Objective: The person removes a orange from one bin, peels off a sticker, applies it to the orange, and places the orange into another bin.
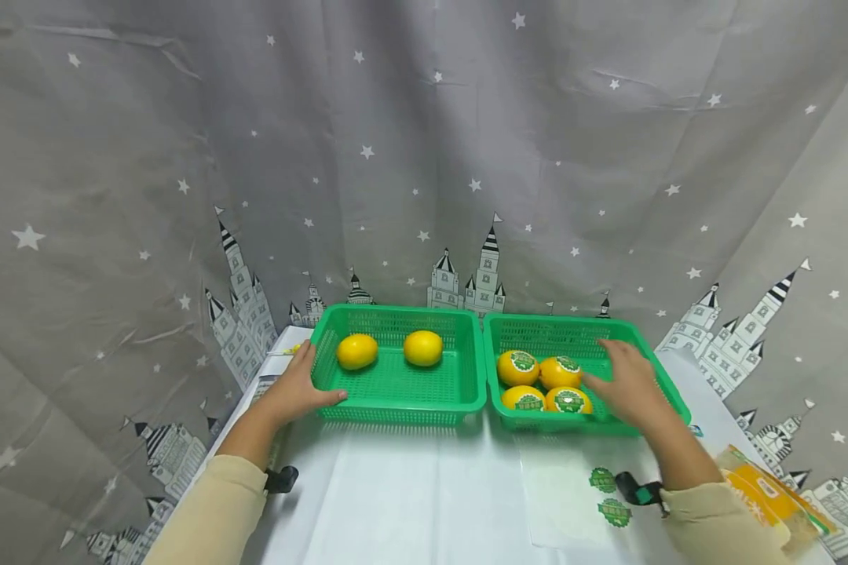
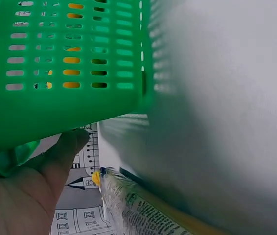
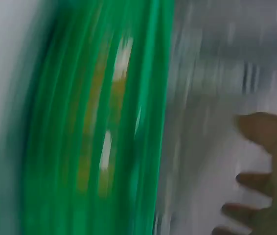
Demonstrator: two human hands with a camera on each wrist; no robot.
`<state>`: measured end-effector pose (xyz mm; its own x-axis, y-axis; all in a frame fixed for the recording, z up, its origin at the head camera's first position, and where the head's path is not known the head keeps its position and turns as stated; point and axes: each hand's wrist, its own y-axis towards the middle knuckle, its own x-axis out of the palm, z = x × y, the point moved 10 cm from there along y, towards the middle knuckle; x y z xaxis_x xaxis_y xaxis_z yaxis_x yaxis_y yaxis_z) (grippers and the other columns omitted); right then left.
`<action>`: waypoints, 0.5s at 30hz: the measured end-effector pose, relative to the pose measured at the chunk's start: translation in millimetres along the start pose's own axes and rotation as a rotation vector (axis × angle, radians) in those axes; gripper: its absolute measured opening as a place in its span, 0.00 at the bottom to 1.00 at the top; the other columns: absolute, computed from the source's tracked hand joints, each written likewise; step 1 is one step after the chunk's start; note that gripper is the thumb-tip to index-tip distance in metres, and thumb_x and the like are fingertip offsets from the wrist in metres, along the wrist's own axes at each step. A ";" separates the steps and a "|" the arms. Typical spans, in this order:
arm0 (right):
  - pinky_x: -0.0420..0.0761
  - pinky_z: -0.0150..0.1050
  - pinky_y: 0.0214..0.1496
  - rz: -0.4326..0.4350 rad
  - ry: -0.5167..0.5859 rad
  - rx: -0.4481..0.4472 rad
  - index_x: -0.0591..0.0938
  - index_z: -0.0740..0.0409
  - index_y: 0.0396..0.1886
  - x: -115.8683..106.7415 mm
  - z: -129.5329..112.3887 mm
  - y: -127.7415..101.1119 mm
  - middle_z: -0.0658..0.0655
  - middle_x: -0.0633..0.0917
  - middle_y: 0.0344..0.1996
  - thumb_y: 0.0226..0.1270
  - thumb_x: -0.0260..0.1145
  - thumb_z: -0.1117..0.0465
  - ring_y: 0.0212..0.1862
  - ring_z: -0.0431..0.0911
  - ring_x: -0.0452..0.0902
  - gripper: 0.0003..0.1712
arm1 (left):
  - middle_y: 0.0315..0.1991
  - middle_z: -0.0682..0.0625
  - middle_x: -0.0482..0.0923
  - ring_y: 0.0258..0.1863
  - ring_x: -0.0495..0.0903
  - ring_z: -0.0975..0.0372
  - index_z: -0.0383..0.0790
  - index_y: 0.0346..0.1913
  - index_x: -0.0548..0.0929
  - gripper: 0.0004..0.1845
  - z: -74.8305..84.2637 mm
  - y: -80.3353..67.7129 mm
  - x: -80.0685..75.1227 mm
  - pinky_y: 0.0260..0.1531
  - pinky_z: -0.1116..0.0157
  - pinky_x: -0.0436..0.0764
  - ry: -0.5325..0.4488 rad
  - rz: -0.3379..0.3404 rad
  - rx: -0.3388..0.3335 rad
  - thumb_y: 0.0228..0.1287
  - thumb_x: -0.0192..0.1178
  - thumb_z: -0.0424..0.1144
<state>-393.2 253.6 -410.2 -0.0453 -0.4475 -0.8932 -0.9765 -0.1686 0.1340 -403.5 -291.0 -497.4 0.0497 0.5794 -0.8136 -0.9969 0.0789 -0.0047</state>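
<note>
Grey star-and-castle curtains hung behind a white table [image 1: 410,502], where two green baskets stood side by side, touching.

Two plain yellow fruits, one [image 1: 356,351] nearer the left hand and one [image 1: 423,348] further along, lay in the left basket [image 1: 396,404]. Four fruits with green stickers sat bunched in the right basket [image 1: 516,329]: two at the back [image 1: 517,366] [image 1: 561,371] and two at the front [image 1: 524,399] [image 1: 569,401]. On the table in front of that basket lay a pale sheet [image 1: 565,502] with two more green stickers [image 1: 602,479] [image 1: 614,512]. Judging from that, four fruits looked done and two stickers and two bare fruits seemed left.

The left hand [image 1: 298,386] gripped the near-left corner of the left basket, thumb over the rim and fingers [image 2: 65,147] curled beneath the wall; the nearer plain fruit lay just past the thumb, inside the basket and not touched. The right hand [image 1: 627,382] was over the right basket with fingers straight and slightly spread, palm down, fingertips reaching toward the back wall. The stickered fruits lay just beside it, toward the thumb; whether it touched them could not be told. The right wrist view was too blurred to add more than loosely spread fingertips [image 3: 263,129] beside green.

A yellow packet [image 1: 766,494] lay off by the right forearm.
</note>
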 end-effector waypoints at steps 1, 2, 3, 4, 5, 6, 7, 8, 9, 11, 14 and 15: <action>0.59 0.78 0.71 0.009 0.067 -0.036 0.64 0.64 0.79 12.8 -28.3 7.5 0.76 0.60 0.77 0.72 0.69 0.48 0.76 0.75 0.55 0.45 | 0.84 0.31 0.31 0.81 0.42 0.31 0.27 0.83 0.38 0.73 -1.4 -1.1 0.8 0.73 0.30 0.54 0.008 -0.012 -0.004 0.55 0.70 0.71; 0.61 0.76 0.71 0.004 0.139 -0.061 0.66 0.61 0.78 28.0 -56.7 15.1 0.72 0.62 0.78 0.73 0.69 0.49 0.76 0.72 0.57 0.41 | 0.84 0.31 0.30 0.81 0.43 0.31 0.27 0.83 0.38 0.74 -2.2 -2.2 1.3 0.73 0.30 0.54 0.010 -0.019 -0.008 0.55 0.70 0.72; 0.65 0.74 0.70 -0.014 0.208 -0.080 0.68 0.58 0.77 45.5 -83.5 22.7 0.68 0.62 0.79 0.74 0.68 0.50 0.76 0.70 0.60 0.38 | 0.85 0.32 0.30 0.81 0.43 0.31 0.28 0.83 0.38 0.74 -3.0 -2.7 1.6 0.73 0.30 0.54 0.012 -0.022 -0.012 0.54 0.70 0.72; 0.67 0.72 0.71 -0.028 0.260 -0.105 0.70 0.56 0.76 63.8 -108.6 31.7 0.66 0.64 0.79 0.74 0.68 0.51 0.76 0.68 0.62 0.36 | 0.85 0.33 0.30 0.81 0.43 0.31 0.28 0.83 0.38 0.74 -3.5 -2.8 1.6 0.73 0.30 0.54 0.012 -0.020 -0.013 0.54 0.70 0.72; 0.69 0.69 0.71 -0.042 0.296 -0.123 0.72 0.55 0.75 82.7 -130.8 41.9 0.64 0.64 0.78 0.74 0.68 0.51 0.75 0.65 0.64 0.34 | 0.85 0.33 0.31 0.81 0.43 0.32 0.28 0.83 0.39 0.74 -3.2 -2.9 1.1 0.72 0.30 0.55 0.010 -0.013 -0.011 0.54 0.70 0.72; 0.71 0.66 0.71 -0.058 0.321 -0.132 0.72 0.55 0.75 101.2 -150.2 52.6 0.63 0.65 0.78 0.74 0.68 0.51 0.74 0.64 0.67 0.33 | 0.85 0.33 0.31 0.81 0.43 0.32 0.29 0.83 0.39 0.73 -2.9 -2.9 0.5 0.73 0.30 0.54 0.005 -0.003 -0.007 0.55 0.71 0.71; 0.72 0.64 0.71 -0.077 0.343 -0.133 0.73 0.55 0.75 119.1 -166.4 63.5 0.63 0.64 0.78 0.74 0.68 0.52 0.73 0.63 0.68 0.33 | 0.85 0.33 0.32 0.81 0.43 0.32 0.29 0.83 0.39 0.72 -2.9 -3.1 0.3 0.73 0.30 0.54 0.001 0.007 -0.006 0.55 0.71 0.70; 0.74 0.62 0.70 -0.097 0.360 -0.126 0.72 0.55 0.75 135.7 -179.7 73.9 0.63 0.64 0.78 0.73 0.69 0.53 0.72 0.63 0.69 0.34 | 0.85 0.33 0.32 0.81 0.43 0.32 0.29 0.83 0.40 0.72 -3.0 -3.6 0.6 0.73 0.30 0.54 -0.008 0.016 -0.007 0.55 0.72 0.69; 0.75 0.61 0.69 -0.116 0.369 -0.112 0.70 0.56 0.76 151.5 -188.9 83.9 0.64 0.62 0.79 0.72 0.70 0.53 0.72 0.64 0.69 0.36 | 0.85 0.33 0.33 0.82 0.43 0.33 0.29 0.83 0.40 0.71 -3.7 -4.3 2.1 0.73 0.30 0.54 -0.011 0.018 -0.012 0.55 0.72 0.69; 0.72 0.63 0.71 -0.148 0.361 -0.065 0.64 0.55 0.80 176.8 -201.7 104.4 0.66 0.57 0.81 0.71 0.71 0.54 0.75 0.65 0.65 0.43 | 0.85 0.34 0.32 0.82 0.43 0.33 0.30 0.83 0.40 0.72 -5.1 -4.5 -0.1 0.73 0.30 0.53 -0.010 0.014 -0.022 0.55 0.71 0.70; 0.65 0.67 0.75 -0.196 0.333 0.034 0.51 0.50 0.86 202.4 -205.1 124.2 0.64 0.50 0.84 0.68 0.74 0.54 0.79 0.69 0.57 0.56 | 0.85 0.35 0.32 0.82 0.42 0.34 0.31 0.84 0.39 0.73 -7.9 -4.9 -2.0 0.73 0.31 0.54 0.001 -0.002 -0.046 0.55 0.69 0.73; 0.62 0.67 0.77 -0.208 0.316 0.061 0.47 0.48 0.87 208.1 -204.6 128.6 0.63 0.49 0.85 0.67 0.75 0.54 0.79 0.70 0.54 0.59 | 0.85 0.35 0.31 0.82 0.42 0.34 0.32 0.84 0.39 0.73 -8.7 -5.1 -4.3 0.73 0.31 0.55 0.011 -0.001 -0.052 0.55 0.68 0.74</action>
<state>-485.2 -40.8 -491.0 0.2131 -0.6596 -0.7207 -0.9692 -0.2359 -0.0707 -399.2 -300.9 -498.9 0.0507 0.5706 -0.8196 -0.9987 0.0373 -0.0358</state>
